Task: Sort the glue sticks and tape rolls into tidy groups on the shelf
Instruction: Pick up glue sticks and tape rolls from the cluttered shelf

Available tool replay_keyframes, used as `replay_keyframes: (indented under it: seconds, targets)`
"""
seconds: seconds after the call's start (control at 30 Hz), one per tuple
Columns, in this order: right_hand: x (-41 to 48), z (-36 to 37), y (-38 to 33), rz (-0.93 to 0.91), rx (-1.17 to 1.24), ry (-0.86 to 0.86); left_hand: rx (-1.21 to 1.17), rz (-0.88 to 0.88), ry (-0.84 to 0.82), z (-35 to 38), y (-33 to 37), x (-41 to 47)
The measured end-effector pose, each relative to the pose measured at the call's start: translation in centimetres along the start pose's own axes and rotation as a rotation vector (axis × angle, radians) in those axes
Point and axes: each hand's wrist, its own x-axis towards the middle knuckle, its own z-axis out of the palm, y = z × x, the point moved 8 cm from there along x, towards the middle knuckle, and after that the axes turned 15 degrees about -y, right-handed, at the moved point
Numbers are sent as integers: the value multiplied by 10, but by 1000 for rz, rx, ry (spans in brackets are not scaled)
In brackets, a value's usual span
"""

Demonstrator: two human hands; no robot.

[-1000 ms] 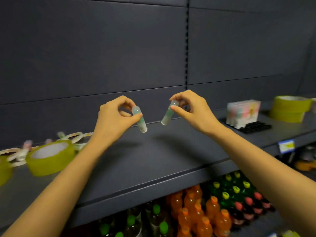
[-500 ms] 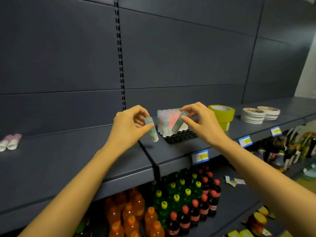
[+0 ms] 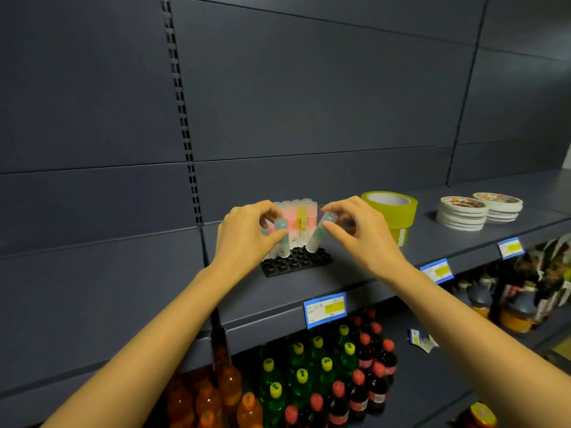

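Left hand (image 3: pixel 244 236) pinches upright glue stick (image 3: pixel 281 239), right hand (image 3: pixel 358 239) pinches tilted glue stick (image 3: pixel 319 233).
Both at black tray (image 3: pixel 296 264) on shelf (image 3: pixel 293 290) (tilted one's end at its holes); green tape roll (image 3: pixel 391 211) beside.

Both hands have moved from open air over the bare shelf (image 3: pixel 355 274) to the black tray (image 3: pixel 296 263). The left hand (image 3: pixel 247 234) now stands the left-hand glue stick (image 3: pixel 282 239) almost upright, base down at the tray, in front of the standing glue sticks (image 3: pixel 299 216). The right hand (image 3: pixel 363 240) brings the right-hand glue stick (image 3: pixel 319 233), top leaning toward 1 o'clock, down until its lower end reaches the tray. The view has swung right: white tape stacks (image 3: pixel 463 213) now appear at 3 o'clock, and the loose rolls formerly at 9 o'clock have left view.
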Motion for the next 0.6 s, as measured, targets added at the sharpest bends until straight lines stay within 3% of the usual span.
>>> replay_keyframes:
  seconds: [0.2, 0.4, 0.6]
  targets:
    - [16, 7, 8, -82, 12, -64, 140, -19, 14, 6, -3, 15]
    - [40, 19, 15, -161, -6, -164, 553, 102, 32, 21, 15, 31]
    - [55, 31, 19, -169, 30, -198, 599, 68, 11, 30, 13, 38]
